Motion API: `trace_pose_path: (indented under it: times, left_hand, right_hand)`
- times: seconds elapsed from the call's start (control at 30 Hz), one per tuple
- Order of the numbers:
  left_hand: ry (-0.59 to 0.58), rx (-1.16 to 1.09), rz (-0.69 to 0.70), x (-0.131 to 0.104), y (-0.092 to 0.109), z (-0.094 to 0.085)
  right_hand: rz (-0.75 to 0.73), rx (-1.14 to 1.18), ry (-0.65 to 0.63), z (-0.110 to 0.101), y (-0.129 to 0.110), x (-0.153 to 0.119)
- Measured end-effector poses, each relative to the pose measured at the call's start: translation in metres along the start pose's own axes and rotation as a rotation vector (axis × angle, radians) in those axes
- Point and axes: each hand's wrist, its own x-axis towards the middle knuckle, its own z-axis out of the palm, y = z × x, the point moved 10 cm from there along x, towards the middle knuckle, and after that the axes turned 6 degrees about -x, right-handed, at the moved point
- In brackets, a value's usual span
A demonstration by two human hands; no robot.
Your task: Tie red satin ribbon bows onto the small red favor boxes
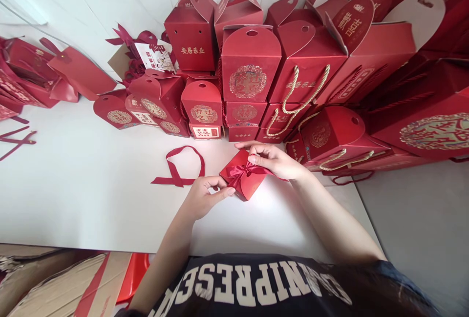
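A small red gift box (252, 189) sits on the white table in front of me, turned cornerwise. Across its top is a bow of shiny red ribbon (238, 172). My left hand (209, 196) grips the box's left corner, its thumb by a ribbon tail; some of its fingers are hidden behind the box. With thumb and fingers, my right hand (275, 159) pinches the ribbon at the bow's upper right. A ribbon end trails beneath that hand towards the right. Left of the box, a loose dark red ribbon (179, 180) lies curled on the table.
Stacked red gift boxes (251, 63) with gold print line the wall behind, some with rope handles (304, 104). More red boxes (82, 75) and thin ribbon strips (18, 137) are at the left. Cardboard (54, 287) lies below the table's front edge (91, 248).
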Motion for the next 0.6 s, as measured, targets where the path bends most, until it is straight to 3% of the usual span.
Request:
trace_pose_path:
  times: [0.17, 0.23, 0.3, 0.37, 0.47, 0.53, 0.6]
  left_hand:
    - [-0.046, 0.109, -0.037, -0.003, 0.007, -0.003]
    - [0.079, 0.221, 0.031, -0.004, 0.025, -0.018]
    - [0.307, 0.330, 0.178, -0.007, 0.056, -0.038]
    - [0.429, 0.406, 0.347, -0.010, 0.085, -0.041]
    - [0.295, 0.464, 0.487, 0.002, 0.099, -0.014]
    - [0.202, 0.465, 0.481, 0.013, 0.092, 0.001]
    - [0.190, 0.432, 0.451, 0.020, 0.081, 0.005]
  right_hand:
    - [-0.031, -0.037, 0.054, -0.001, -0.002, 0.002]
    - [-0.044, -0.073, 0.065, -0.001, -0.004, 0.003]
    - [-0.040, -0.094, 0.059, 0.000, -0.004, 0.003]
    - [-0.031, -0.105, 0.041, 0.002, -0.005, 0.003]
    - [-0.046, -0.145, 0.008, 0.005, -0.008, 0.002]
    - [-0.064, -0.176, -0.010, 0.007, -0.010, 0.002]
    - [-0.068, -0.187, -0.020, 0.007, -0.009, 0.002]
